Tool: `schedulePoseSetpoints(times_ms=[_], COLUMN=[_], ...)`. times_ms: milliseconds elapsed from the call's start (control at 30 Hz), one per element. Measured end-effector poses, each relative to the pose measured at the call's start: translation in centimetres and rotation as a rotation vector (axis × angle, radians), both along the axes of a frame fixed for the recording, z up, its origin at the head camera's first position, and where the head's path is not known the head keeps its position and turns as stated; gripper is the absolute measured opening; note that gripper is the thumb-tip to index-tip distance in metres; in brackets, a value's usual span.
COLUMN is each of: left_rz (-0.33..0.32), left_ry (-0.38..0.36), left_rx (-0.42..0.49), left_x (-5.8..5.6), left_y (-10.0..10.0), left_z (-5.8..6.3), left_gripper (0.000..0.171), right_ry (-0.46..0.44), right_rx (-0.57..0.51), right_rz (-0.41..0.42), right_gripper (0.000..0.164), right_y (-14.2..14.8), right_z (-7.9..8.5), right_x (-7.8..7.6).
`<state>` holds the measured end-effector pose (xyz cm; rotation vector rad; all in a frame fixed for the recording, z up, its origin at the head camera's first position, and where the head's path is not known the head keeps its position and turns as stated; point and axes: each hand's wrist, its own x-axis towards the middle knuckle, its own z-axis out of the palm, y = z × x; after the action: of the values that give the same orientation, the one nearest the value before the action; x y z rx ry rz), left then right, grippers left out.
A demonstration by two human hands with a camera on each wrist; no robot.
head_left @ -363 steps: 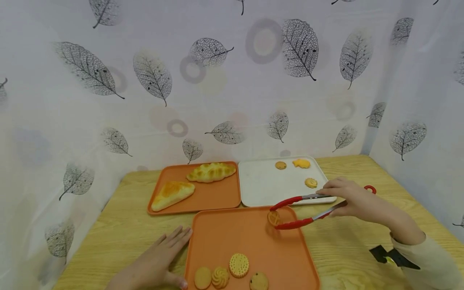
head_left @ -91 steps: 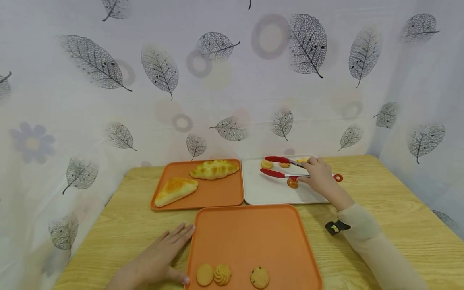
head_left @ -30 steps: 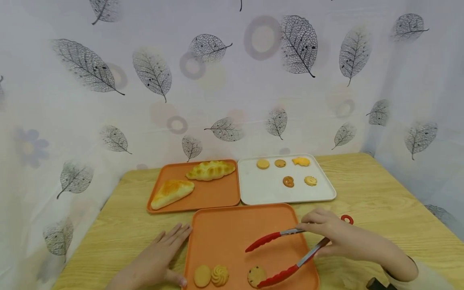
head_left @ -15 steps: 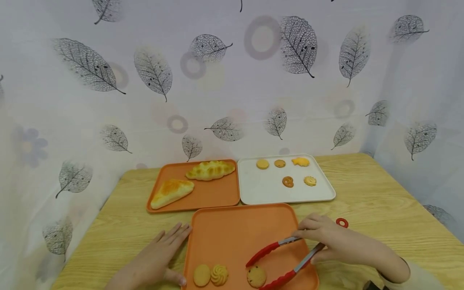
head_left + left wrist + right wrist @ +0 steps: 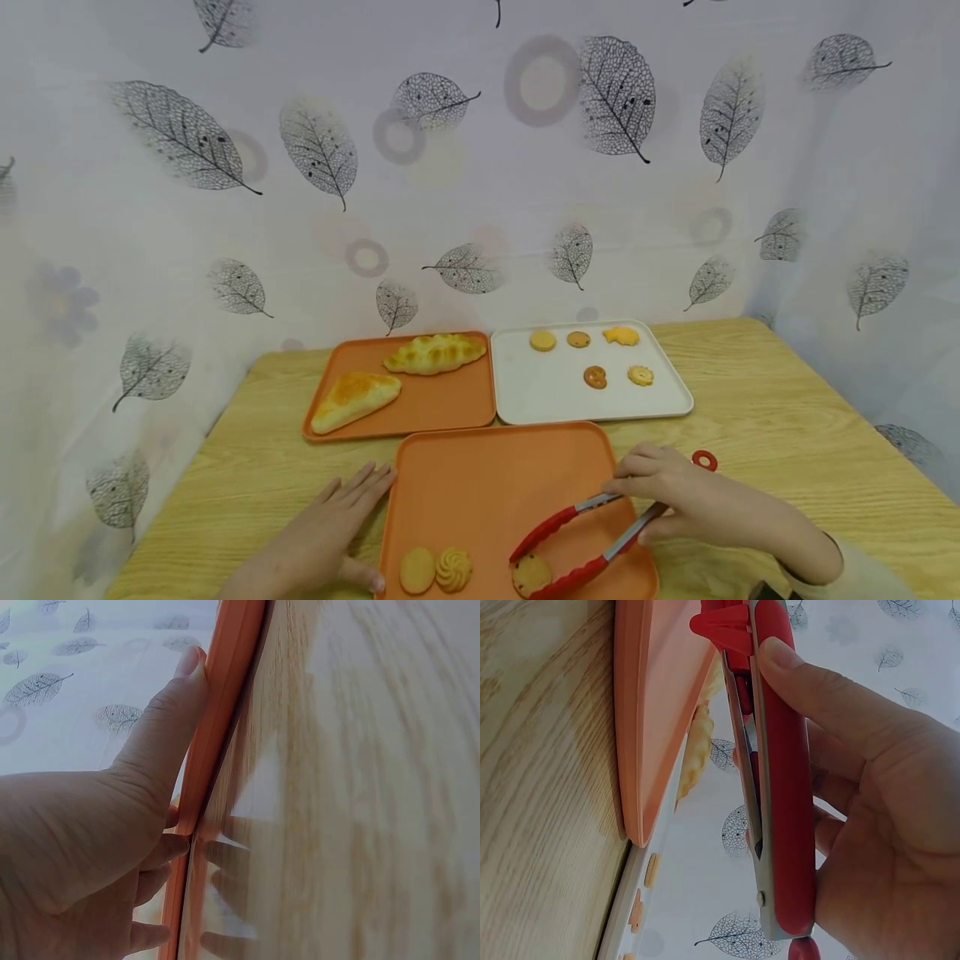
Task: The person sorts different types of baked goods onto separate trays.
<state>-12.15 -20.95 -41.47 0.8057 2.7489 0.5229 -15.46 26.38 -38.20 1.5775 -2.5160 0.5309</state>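
My right hand grips a pair of red-tipped metal tongs, fingers and thumb curled round the handles. The tong tips stand on either side of a chocolate chip cookie at the front of the near orange tray; I cannot tell whether both tips touch it. Left of that cookie lie a plain oval cookie and a swirled cookie, side by side. Against the tray's left edge rests my left hand, its fingers straight and its thumb on the rim in the left wrist view.
Behind stands a white tray with several small cookies, among them a pretzel-shaped one and a fish-shaped one. Beside it, another orange tray bears a triangular pastry and a braided bread. A leaf-print curtain hangs behind the table.
The lattice cookie in the tongs and the dotted round cookie have left the near tray; a pretzel-shaped and a round one joined the white tray. Lately the tongs came down around the chocolate chip cookie.
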Motion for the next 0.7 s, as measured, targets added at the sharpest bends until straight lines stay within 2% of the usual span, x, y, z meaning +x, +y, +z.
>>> schedulePoseSetpoints(times_ms=[333,700], left_rz=[0.003,0.013], left_ry=[0.003,-0.022], left_rx=[-0.006,-0.005], left_x=[-0.1,-0.2], left_y=[0.2,0.4], left_z=[-0.1,0.0], left_gripper=[0.115,0.116], right_ry=[0.029,0.193], right_rx=[-0.011,-0.078], right_rz=[-0.023,-0.057], right_gripper=[0.049,0.059], right_y=[0.4,1.6], right_z=[0.5,1.1], right_x=[-0.3,-1.2])
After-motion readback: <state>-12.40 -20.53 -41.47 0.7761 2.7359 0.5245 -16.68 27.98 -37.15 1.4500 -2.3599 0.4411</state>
